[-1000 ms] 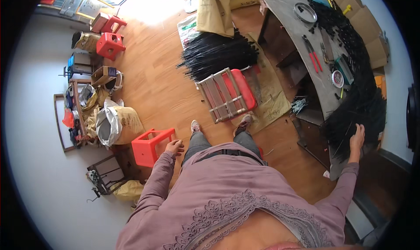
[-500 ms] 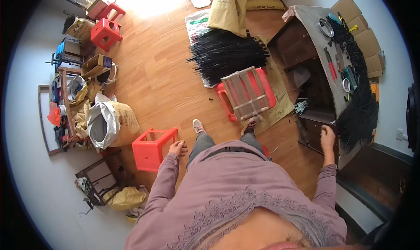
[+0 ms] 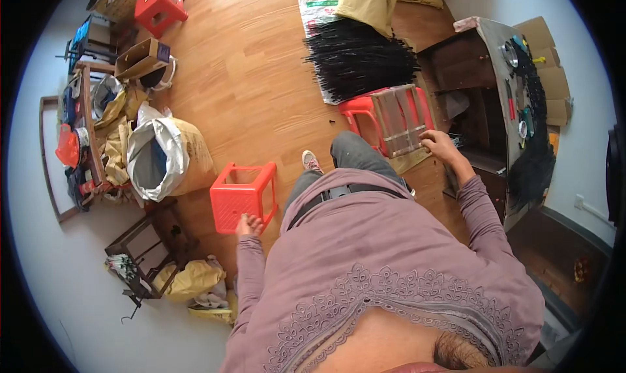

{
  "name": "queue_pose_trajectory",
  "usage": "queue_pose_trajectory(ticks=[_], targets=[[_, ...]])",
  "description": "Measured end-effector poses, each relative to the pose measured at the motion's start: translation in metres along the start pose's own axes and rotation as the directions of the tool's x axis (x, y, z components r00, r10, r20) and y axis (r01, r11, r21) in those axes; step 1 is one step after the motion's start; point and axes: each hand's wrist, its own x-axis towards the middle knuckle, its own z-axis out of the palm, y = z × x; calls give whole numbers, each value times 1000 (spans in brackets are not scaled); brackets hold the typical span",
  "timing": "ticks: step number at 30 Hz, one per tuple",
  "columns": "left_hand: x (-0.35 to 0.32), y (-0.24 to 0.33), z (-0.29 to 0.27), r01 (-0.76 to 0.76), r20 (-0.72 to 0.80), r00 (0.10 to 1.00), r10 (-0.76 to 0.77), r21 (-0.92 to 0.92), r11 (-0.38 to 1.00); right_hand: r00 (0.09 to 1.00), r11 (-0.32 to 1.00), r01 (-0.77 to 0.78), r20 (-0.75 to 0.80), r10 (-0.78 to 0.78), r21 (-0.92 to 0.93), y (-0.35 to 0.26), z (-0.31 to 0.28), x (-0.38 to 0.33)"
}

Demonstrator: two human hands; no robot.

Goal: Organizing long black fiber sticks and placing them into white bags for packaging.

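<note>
Our right hand (image 3: 438, 144) has left the desk (image 3: 499, 66) edge and now rests, fingers curled, on the grey slatted frame (image 3: 399, 120) atop a red stool (image 3: 385, 115) at 1 o'clock. Our left hand (image 3: 248, 225) grips the orange-red stool (image 3: 242, 195) at 9 o'clock.

A heap of black rods (image 3: 357, 59) lies far on the wooden floor (image 3: 254, 92), a second red stool (image 3: 158, 6) far left, an open silver sack (image 3: 156, 159) left, and a cluttered table (image 3: 515, 112) right.
</note>
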Motion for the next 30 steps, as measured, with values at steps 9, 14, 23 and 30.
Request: queue_pose_trajectory(ticks=[9,14,23,30], targets=[[22,16,55,-129,262,965,15,425,896,987,999,-50,152,52,-16,-24,42,89],[30,153,102,14,89,996,-31,191,981,947,965,-252,227,229,77,-39,57,152],[28,364,233,-128,197,978,63,339,932,977,844,-198,35,209,498,-144,21,296],[19,454,335,-140,356,931,-82,557,819,943,676,-259,28,333,690,-168,16,325]])
